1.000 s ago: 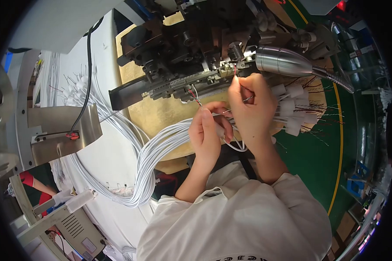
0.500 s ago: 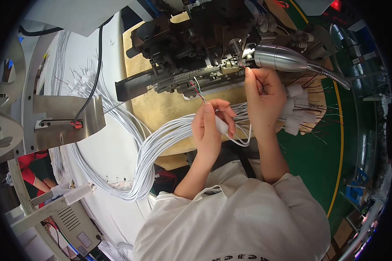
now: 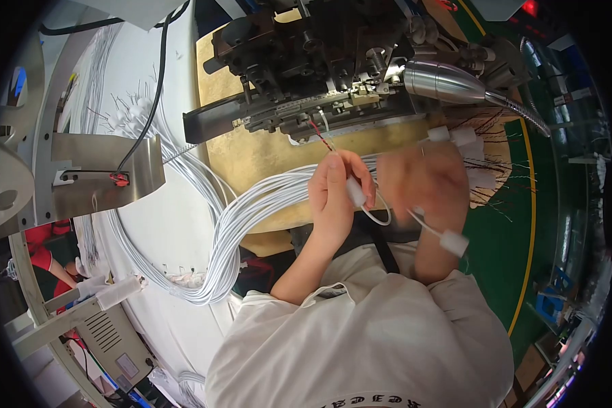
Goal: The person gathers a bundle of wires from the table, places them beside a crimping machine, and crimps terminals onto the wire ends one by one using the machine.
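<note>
Thin twisted wires (image 3: 321, 135), red and white, rise from the fingertips of my left hand (image 3: 333, 189), which is pinched on them below the machine's front edge. A white sleeve (image 3: 355, 192) on a looped white cable sits against its fingers. My right hand (image 3: 425, 182) is smeared by motion just to the right, so its fingers cannot be made out. Below it, a short white cable with a white sleeve (image 3: 453, 243) at its end sticks out. The bundle of white cables (image 3: 251, 216) passes behind my hands. Above stands a dark metal machine (image 3: 313, 61) with a rail.
A silver lamp (image 3: 442, 83) on a flexible neck is right of the machine. White-sleeved cable ends (image 3: 474, 156) with loose dark wires lie on the right. A bent metal plate (image 3: 109, 180) and black cord (image 3: 158, 88) are on the left. Another person's arm (image 3: 62, 273) shows at lower left.
My right hand has left the machine's front, moving down and right, and a sleeved cable end now shows beneath it. My left hand, pinching the wires, has shifted slightly right in view.
</note>
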`<state>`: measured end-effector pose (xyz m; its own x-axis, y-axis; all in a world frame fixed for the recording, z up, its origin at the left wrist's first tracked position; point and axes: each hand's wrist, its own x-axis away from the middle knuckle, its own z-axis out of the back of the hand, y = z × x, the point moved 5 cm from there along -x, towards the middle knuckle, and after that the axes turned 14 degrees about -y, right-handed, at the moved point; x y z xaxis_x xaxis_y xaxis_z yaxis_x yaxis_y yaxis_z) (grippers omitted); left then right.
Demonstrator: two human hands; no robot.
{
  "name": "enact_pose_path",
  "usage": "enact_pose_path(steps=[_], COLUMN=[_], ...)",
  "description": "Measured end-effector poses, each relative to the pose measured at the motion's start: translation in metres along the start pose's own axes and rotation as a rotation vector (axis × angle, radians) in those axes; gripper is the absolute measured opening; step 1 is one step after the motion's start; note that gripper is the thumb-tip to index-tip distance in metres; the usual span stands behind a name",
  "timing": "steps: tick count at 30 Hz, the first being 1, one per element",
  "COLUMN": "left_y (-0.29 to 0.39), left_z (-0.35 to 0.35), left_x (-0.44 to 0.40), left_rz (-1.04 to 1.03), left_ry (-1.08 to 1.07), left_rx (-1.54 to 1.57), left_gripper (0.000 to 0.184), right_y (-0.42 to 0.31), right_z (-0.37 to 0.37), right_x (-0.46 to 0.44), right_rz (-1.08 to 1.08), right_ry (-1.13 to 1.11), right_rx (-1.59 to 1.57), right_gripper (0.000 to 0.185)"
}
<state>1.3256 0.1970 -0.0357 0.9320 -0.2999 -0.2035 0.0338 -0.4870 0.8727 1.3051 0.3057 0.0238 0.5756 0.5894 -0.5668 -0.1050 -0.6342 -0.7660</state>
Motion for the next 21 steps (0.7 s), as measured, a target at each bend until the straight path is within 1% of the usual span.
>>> enact_pose_path(steps=[2, 5, 7, 8, 11, 13, 15, 16, 17, 19, 20, 21], left_y=[-0.001, 0.001, 0.001, 0.001, 0.002, 0.002, -0.005, -0.007, -0.005, 0.004, 0.012, 0.019], left_z=[-0.002, -0.007, -0.01, -0.012, -0.016, -0.018, -0.015, -0.014, -0.011, -0.008, -0.007, -0.006], left_x=[0.001, 0.001, 0.003, 0.003, 0.003, 0.003, 0.003, 0.004, 0.004, 0.003, 0.001, -0.002], left_rz=[0.025, 0.055, 0.056, 0.048, 0.047, 0.075, 0.094, 0.104, 0.093, 0.069, -0.003, -0.076], left_ry=[-0.034, -0.076, -0.102, -0.149, -0.267, -0.314, -0.399, -0.443, -0.387, -0.272, -0.193, -0.112], left_rx=[-0.002, -0.034, -0.026, 0.01, 0.157, 0.301, 0.298, 0.297, 0.141, -0.169, -0.32, -0.47], left_gripper=[0.038, 0.039, 0.043, 0.046, 0.053, 0.057, 0.058, 0.059, 0.055, 0.049, 0.041, 0.035], right_y=[0.003, 0.015, 0.02, 0.023, 0.03, 0.03, 0.029, 0.03, 0.029, 0.023, 0.021, 0.019], right_z=[0.008, 0.015, 0.019, 0.019, 0.014, 0.011, 0.009, 0.008, 0.005, 0.0, -0.001, -0.001], right_x=[0.008, 0.013, 0.014, 0.014, 0.013, 0.014, 0.013, 0.012, 0.01, 0.012, 0.013, 0.012], right_rz=[-0.21, -0.238, -0.283, -0.304, -0.365, -0.435, -0.408, -0.345, -0.282, -0.374, -0.421, -0.352], right_ry=[0.336, 0.561, 0.563, 0.562, 0.513, 0.36, 0.305, 0.327, 0.347, 0.484, 0.553, 0.6], right_rx=[0.225, 0.486, 0.289, 0.19, 0.117, -0.026, 0.001, 0.1, 0.198, 0.267, 0.302, 0.436], right_gripper=[0.018, 0.012, 0.012, 0.012, 0.012, 0.011, 0.011, 0.01, 0.01, 0.008, 0.007, 0.005])
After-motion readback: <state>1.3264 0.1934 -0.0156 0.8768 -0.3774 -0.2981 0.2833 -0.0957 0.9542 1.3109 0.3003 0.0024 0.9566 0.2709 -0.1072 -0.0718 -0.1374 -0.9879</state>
